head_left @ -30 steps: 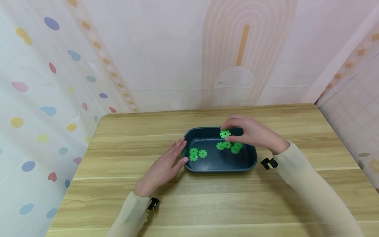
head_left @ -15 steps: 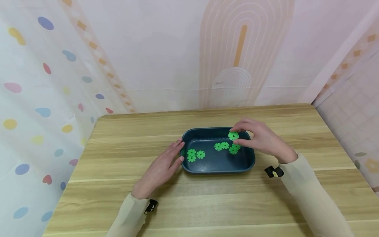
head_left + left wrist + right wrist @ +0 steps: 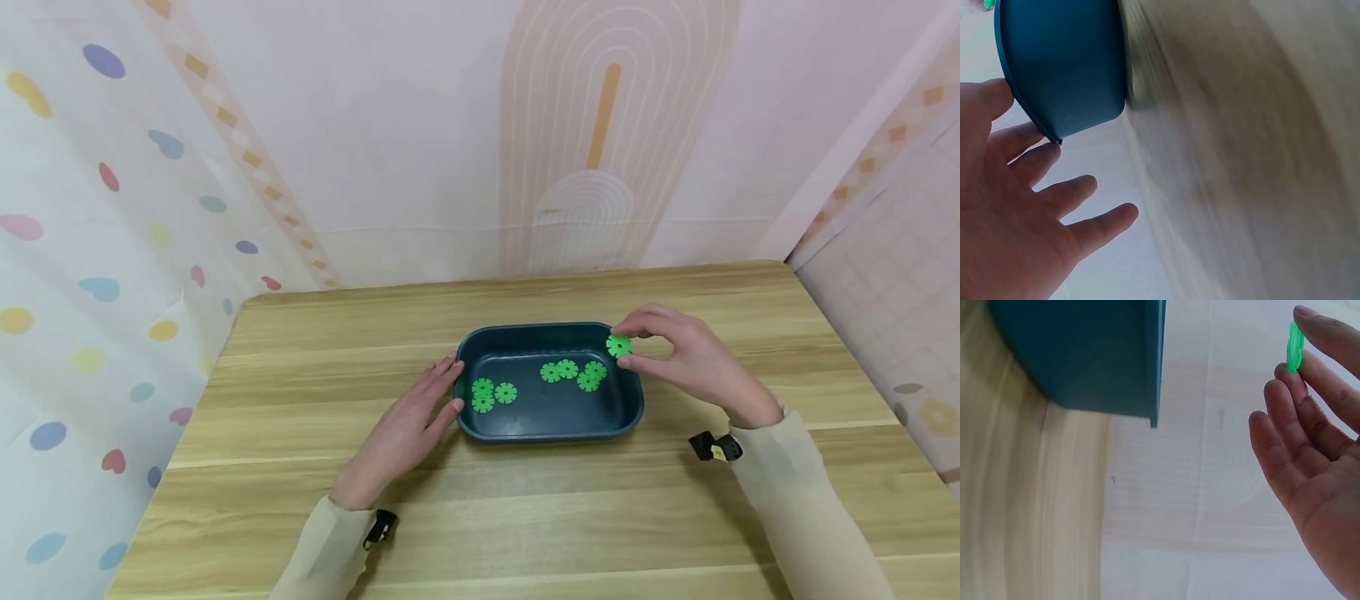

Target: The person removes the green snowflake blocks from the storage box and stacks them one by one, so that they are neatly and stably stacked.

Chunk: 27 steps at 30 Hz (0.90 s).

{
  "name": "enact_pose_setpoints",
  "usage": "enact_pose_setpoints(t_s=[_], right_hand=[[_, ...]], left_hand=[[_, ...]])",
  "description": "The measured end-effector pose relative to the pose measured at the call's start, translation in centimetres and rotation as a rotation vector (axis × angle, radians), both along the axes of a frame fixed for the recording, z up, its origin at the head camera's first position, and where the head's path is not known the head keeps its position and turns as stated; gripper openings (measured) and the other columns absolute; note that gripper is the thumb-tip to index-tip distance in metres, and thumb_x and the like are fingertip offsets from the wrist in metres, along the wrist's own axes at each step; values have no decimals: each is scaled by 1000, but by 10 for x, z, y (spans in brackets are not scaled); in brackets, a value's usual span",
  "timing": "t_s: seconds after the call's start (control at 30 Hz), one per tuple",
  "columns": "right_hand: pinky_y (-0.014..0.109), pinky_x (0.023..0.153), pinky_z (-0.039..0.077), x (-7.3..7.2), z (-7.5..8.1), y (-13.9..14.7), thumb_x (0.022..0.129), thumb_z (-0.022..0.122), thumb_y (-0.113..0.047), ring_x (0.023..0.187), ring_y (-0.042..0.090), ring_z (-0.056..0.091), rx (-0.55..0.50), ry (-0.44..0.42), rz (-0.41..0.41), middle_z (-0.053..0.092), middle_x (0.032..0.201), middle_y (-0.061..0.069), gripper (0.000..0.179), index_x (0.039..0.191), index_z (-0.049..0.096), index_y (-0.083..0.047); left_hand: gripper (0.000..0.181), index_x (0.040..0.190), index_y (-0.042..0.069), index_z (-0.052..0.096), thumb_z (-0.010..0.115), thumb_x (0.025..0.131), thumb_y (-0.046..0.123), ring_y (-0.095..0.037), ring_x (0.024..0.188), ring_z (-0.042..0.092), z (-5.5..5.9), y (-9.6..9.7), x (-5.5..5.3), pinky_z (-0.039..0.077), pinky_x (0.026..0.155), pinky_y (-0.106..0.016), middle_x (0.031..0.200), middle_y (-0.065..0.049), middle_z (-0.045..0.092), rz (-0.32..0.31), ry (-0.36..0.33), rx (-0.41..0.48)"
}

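A dark blue rectangular tray (image 3: 540,421) with rounded corners stands on the table. My right hand (image 3: 686,358) pinches a green notched disc (image 3: 618,346) between thumb and fingers, above the tray's right end. In the right wrist view the same disc (image 3: 1295,347) appears edge-on, higher than the tray's rim. My left hand (image 3: 405,433) touches the tray's left rim with thumb and fingertips, its fingers fairly straight and spread. Inside the tray, several green discs (image 3: 506,392) lie at the left, and several more discs (image 3: 567,369) lie toward the right, some overlapping.
The tray rests on a light wood-grain table (image 3: 480,517). A patterned cloth backdrop (image 3: 412,167) rises behind the table, with more cloth at both sides. Small black devices (image 3: 716,447) are worn at both wrists.
My right hand has moved to the right with the pinched disc, from over the tray's middle-right to its right edge. The left hand stays at the left rim.
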State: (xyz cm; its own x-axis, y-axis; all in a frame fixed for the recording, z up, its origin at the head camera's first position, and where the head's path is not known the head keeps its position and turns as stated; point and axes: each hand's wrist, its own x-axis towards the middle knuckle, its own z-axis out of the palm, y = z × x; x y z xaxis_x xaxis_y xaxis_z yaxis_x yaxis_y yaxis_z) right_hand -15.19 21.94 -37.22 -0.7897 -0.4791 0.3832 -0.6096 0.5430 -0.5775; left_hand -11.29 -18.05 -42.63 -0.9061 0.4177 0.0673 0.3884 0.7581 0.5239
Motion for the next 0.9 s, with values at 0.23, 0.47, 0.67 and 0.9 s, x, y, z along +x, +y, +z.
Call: enact_pose_setpoints(t_s=[0.23, 0.47, 0.67, 0.9], right_hand=[[18, 85, 49, 5, -5, 14, 82, 86, 0, 96, 11, 61, 3, 48, -35, 71, 112, 0, 35, 113, 76, -10], [14, 83, 47, 7, -11, 25, 82, 86, -1, 94, 14, 61, 25, 37, -88, 71, 109, -2, 34, 113, 76, -11], [14, 85, 49, 8, -16, 35, 83, 86, -3, 97, 20, 65, 44, 9, -122, 71, 111, 1, 33, 115, 76, -8], [16, 85, 51, 8, -25, 50, 83, 86, -3, 97, 21, 67, 82, -12, -162, 70, 110, 3, 33, 114, 76, -7]], left_hand=[[58, 162, 13, 36, 49, 111, 37, -35, 154, 28, -1, 0, 0, 30, 121, -57, 170, -2, 26, 3, -6, 5], [58, 162, 11, 36, 50, 111, 36, -34, 154, 29, -1, 1, 0, 30, 120, -57, 170, -3, 26, -2, 2, 10], [58, 162, 11, 35, 49, 111, 35, -33, 154, 27, 0, 1, 1, 30, 121, -56, 170, -3, 26, 2, -8, -8], [58, 162, 10, 35, 50, 111, 34, -34, 154, 28, 0, 1, 0, 30, 121, -55, 170, -5, 27, -5, -7, -1]])
